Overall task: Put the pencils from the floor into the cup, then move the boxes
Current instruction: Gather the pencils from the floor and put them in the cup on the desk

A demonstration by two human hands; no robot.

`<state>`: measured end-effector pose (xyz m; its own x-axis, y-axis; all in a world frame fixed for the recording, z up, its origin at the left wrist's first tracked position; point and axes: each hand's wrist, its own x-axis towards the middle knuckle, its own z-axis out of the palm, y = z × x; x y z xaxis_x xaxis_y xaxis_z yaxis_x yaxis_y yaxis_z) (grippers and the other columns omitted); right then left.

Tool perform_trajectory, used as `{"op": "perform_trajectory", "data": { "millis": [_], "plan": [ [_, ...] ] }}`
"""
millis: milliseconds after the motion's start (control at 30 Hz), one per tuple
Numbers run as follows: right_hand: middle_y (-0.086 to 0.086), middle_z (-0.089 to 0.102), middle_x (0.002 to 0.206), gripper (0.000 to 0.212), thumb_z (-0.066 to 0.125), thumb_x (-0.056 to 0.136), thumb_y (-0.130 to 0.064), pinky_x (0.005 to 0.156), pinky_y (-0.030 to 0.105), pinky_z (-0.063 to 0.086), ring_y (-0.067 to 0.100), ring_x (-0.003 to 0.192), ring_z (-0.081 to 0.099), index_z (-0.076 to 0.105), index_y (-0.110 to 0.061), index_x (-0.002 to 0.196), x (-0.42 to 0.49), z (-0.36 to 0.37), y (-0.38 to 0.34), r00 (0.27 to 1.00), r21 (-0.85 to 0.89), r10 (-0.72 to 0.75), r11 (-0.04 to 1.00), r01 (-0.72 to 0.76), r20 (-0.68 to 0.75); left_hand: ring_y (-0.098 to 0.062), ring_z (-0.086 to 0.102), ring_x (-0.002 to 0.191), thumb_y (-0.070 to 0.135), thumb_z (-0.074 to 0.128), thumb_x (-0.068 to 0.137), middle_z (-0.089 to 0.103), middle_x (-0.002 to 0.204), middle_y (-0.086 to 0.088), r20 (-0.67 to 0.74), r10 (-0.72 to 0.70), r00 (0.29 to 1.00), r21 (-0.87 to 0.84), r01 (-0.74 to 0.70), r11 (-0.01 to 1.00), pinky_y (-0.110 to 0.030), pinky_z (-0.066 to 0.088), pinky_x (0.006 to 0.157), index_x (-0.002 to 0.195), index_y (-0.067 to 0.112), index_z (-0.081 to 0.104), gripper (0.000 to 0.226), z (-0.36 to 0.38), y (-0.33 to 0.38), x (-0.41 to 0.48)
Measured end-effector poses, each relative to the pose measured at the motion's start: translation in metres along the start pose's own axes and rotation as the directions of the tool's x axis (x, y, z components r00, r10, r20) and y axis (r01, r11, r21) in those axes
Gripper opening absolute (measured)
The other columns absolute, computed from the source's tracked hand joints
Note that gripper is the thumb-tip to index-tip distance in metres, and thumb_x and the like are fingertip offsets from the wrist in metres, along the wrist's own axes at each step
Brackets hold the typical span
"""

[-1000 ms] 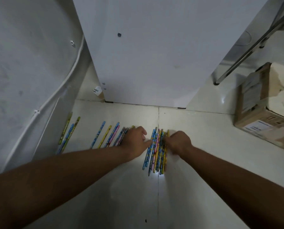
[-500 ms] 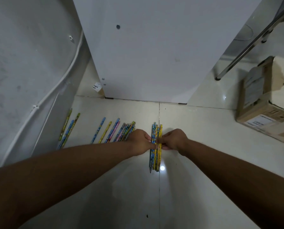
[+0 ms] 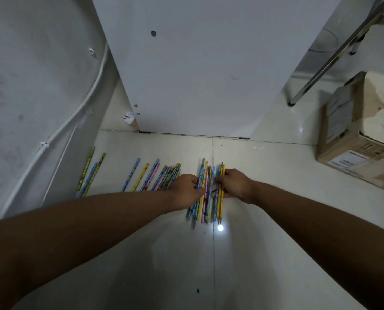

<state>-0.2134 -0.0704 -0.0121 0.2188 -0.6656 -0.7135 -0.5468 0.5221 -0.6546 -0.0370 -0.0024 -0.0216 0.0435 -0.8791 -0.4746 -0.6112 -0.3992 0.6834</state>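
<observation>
Blue, yellow and pink, the bundle of pencils point(image 3: 206, 209) lies on the pale floor point(image 3: 164, 253) between the two hands, running from twelve to six o'clock. The left hand point(image 3: 186, 190) curls its fingers against the bundle's nine o'clock side. The right hand point(image 3: 233, 184) curls over the yellow and blue pencils on its three o'clock side, so both grip it together. Just beside the left hand at ten o'clock sits a tight cluster of pencils point(image 3: 167, 175). Farther out at nine o'clock lie a few loose pencils point(image 3: 139, 176), then three pencils point(image 3: 90, 173) near the wall point(image 3: 30, 97). A white cabinet point(image 3: 197, 74) stands at twelve o'clock, and a cardboard box point(image 3: 354, 142) sits well apart at two o'clock. No cup is in view. The task looks to be at an early stage: one bundle is gathered, many pencils remain on the floor, and the box appears untouched.
</observation>
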Motion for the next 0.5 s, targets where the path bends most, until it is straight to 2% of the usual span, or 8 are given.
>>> {"op": "perform_trajectory", "data": {
  "millis": [67,100,133,200,300,367,433,500],
  "plan": [
    [0.014,0.075,0.082,0.03,0.041,0.104,-0.01,0.082,0.044,0.067,0.027,0.077,0.077,0.068,-0.001,0.097,-0.003,0.0,-0.003,1.0,-0.008,0.013,1.0,-0.013,0.006,-0.009,0.048,0.055,0.027,0.06,0.103,0.05,0.061,0.005,0.005,0.0,1.0,-0.024,0.0,1.0,-0.022,0.036,0.049,0.069,0.022,0.05,0.035,-0.001,0.0,0.0],
    [0.012,0.074,0.077,0.032,0.04,0.103,-0.011,0.08,0.042,0.067,0.025,0.072,0.076,0.068,-0.004,0.09,-0.004,0.0,-0.004,1.0,-0.021,0.018,1.0,-0.018,-0.011,-0.012,0.053,0.058,0.03,0.056,0.105,0.055,0.066,0.001,-0.003,-0.009,1.0,-0.052,0.009,0.999,-0.024,0.04,0.051,0.076,0.018,0.054,0.032,-0.002,0.0,-0.001],
    [0.01,0.072,0.071,0.034,0.039,0.101,-0.012,0.071,0.036,0.066,0.022,0.065,0.074,0.067,-0.006,0.083,-0.006,0.002,-0.005,0.999,-0.048,0.017,0.999,-0.018,-0.037,-0.017,0.061,0.064,0.033,0.052,0.107,0.061,0.074,-0.004,-0.008,-0.028,1.0,-0.08,0.028,0.996,-0.025,0.045,0.054,0.085,0.013,0.057,0.029,-0.002,0.0,0.0],
    [0.008,0.067,0.063,0.037,0.039,0.101,-0.017,0.057,0.027,0.054,0.019,0.054,0.063,0.065,-0.009,0.077,-0.007,0.007,-0.006,0.994,-0.149,-0.014,0.989,-0.002,-0.111,-0.026,0.069,0.081,0.038,0.045,0.109,0.068,0.09,-0.011,-0.02,-0.049,0.999,-0.096,0.047,0.994,-0.033,0.053,0.068,0.101,0.009,0.059,0.033,0.0,-0.001,0.001],
    [0.005,0.065,0.072,0.039,0.048,0.104,-0.037,0.057,0.028,0.045,0.02,0.065,0.06,0.067,-0.01,0.083,0.001,0.013,0.003,0.97,-0.331,-0.097,0.944,0.019,-0.222,-0.031,0.069,0.088,0.047,0.041,0.107,0.07,0.094,-0.013,-0.04,-0.034,0.999,-0.113,0.03,0.993,-0.044,0.058,0.082,0.101,0.009,0.061,0.044,0.009,-0.004,-0.003],
    [0.004,0.066,0.073,0.049,0.061,0.098,-0.056,0.056,0.028,0.044,0.02,0.07,0.063,0.07,-0.012,0.08,0.003,0.015,0.007,0.95,-0.466,-0.161,0.884,0.018,-0.269,-0.036,0.069,0.088,0.051,0.04,0.105,0.07,0.093,-0.017,-0.057,-0.033,0.998,-0.127,0.026,0.992,-0.052,0.058,0.082,0.098,0.01,0.061,0.047,0.014,-0.007,-0.003],
    [0.002,0.068,0.072,0.051,0.075,0.085,-0.065,0.054,0.026,0.043,0.015,0.067,0.063,0.068,-0.016,0.075,0.002,0.018,0.006,0.943,-0.516,-0.18,0.857,0.011,-0.28,-0.036,0.069,0.089,0.044,0.04,0.108,0.07,0.094,-0.015,-0.059,-0.05,0.997,-0.096,0.044,0.994,-0.047,0.059,0.083,0.101,0.007,0.058,0.041,0.012,-0.003,-0.005],
    [-0.001,0.067,0.075,0.048,0.085,0.076,-0.063,0.052,0.024,0.043,0.012,0.07,0.064,0.066,-0.018,0.077,0.001,0.018,0.002,0.949,-0.523,-0.143,0.852,-0.027,-0.282,-0.033,0.065,0.093,0.036,0.041,0.108,0.067,0.099,-0.013,-0.087,-0.051,0.995,-0.028,0.049,0.998,-0.036,0.052,0.084,0.108,0.006,0.056,0.033,0.006,-0.001,-0.009]
  ]
}}
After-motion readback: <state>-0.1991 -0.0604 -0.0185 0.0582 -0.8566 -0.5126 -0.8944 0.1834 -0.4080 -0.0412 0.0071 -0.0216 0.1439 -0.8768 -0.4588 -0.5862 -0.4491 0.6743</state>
